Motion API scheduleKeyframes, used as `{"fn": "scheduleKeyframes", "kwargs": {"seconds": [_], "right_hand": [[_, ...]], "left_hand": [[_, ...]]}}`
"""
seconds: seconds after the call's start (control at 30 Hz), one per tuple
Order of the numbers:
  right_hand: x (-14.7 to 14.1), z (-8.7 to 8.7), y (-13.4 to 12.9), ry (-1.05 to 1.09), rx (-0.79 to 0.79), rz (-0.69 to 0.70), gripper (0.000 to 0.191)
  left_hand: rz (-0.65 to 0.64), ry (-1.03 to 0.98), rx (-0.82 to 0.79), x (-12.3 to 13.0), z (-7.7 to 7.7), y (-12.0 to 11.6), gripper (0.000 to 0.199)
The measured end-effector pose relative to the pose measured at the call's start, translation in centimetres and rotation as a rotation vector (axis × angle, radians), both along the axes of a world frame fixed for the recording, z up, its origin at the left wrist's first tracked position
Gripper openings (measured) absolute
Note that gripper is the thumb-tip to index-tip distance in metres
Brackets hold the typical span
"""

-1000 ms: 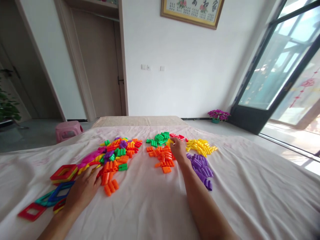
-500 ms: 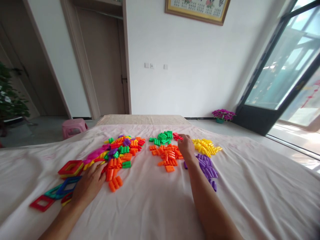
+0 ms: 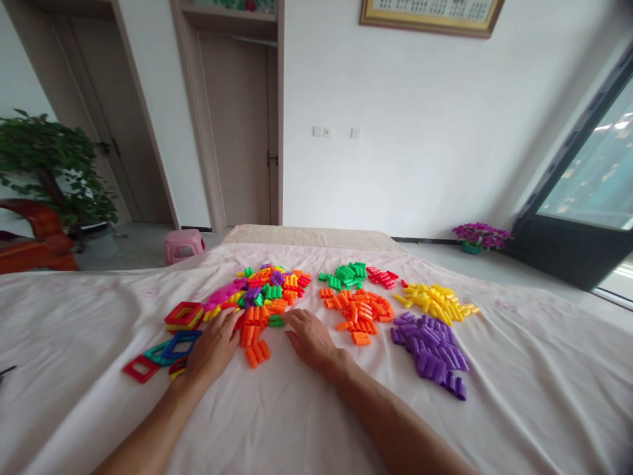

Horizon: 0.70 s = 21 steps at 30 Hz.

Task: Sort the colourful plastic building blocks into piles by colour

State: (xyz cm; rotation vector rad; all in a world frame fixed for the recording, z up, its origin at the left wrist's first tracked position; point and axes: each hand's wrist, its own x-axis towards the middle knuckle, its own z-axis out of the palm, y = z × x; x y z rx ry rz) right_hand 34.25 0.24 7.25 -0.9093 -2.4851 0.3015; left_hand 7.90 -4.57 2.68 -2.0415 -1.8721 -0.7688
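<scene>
A mixed pile of colourful plastic pieces (image 3: pixel 271 290) lies left of centre on the cloth. My left hand (image 3: pixel 215 343) rests at its near left edge, fingers partly curled beside orange pieces (image 3: pixel 254 323); what they touch is partly hidden. At the pile's right side, my right hand (image 3: pixel 309 336) has its fingertips by a green piece (image 3: pixel 276 320), thumb apart and nothing visible held. Separate groups of green (image 3: pixel 350 275), red (image 3: pixel 383 277), orange (image 3: pixel 363 309), yellow (image 3: pixel 438 301) and purple pieces (image 3: pixel 432 349) spread to the right.
Red, blue and teal frame shapes (image 3: pixel 180 344) lie left of my left hand on the pale cloth (image 3: pixel 287 422). Beyond the cloth stand a pink stool (image 3: pixel 184 245), a leafy plant (image 3: pixel 54 165) and purple flowers (image 3: pixel 482 235).
My right hand has moved left from the red pieces to the mixed pile, uncovering the red and purple groups. My left hand stays by the pile. The view has turned left.
</scene>
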Motion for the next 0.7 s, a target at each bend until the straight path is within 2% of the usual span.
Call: {"fn": "scheduleKeyframes", "kwargs": {"seconds": [0.07, 0.23, 0.33, 0.5, 0.7], "right_hand": [[-0.4, -0.3, 0.3, 0.005, -0.019, -0.024, 0.037], [-0.9, -0.9, 0.9, 0.044, -0.032, -0.087, 0.015], [-1.3, -0.8, 0.8, 0.045, -0.037, -0.093, 0.018], [-2.1, -0.3, 0.0, -0.075, 0.005, -0.113, 0.030], [-1.5, 0.3, 0.5, -0.089, 0.056, -0.069, 0.022]], "left_hand": [[0.005, 0.000, -0.001, 0.1, 0.1, 0.0, 0.040], [0.003, -0.010, -0.002, 0.3, 0.4, -0.1, 0.040], [0.006, -0.018, 0.007, 0.3, 0.5, -0.1, 0.040], [-0.002, -0.024, 0.008, 0.3, 0.4, -0.1, 0.040], [-0.026, -0.047, 0.014, 0.1, 0.4, 0.0, 0.039]]}}
